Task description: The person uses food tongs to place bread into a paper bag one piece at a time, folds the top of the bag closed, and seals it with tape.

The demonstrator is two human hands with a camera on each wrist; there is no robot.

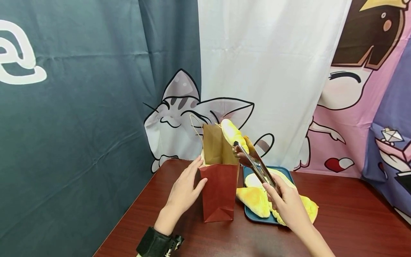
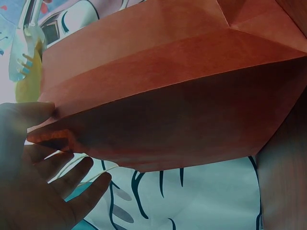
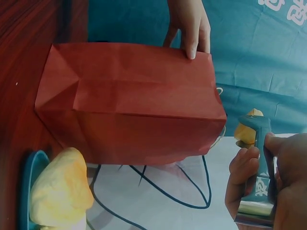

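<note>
A red paper bag stands upright with its mouth open. At its left upper edge, my left hand rests with thumb on the bag and fingers spread, as the left wrist view shows beside the bag. My right hand grips metal tongs, whose tips pinch a long yellow bread roll just above the right side of the bag's mouth. In the right wrist view the tongs lie in my curled fingers, with the roll partly hidden behind them.
A blue tray with several bread pieces stands right of the bag on the dark red table. One bread shows close to the bag in the right wrist view. A printed curtain hangs behind the table.
</note>
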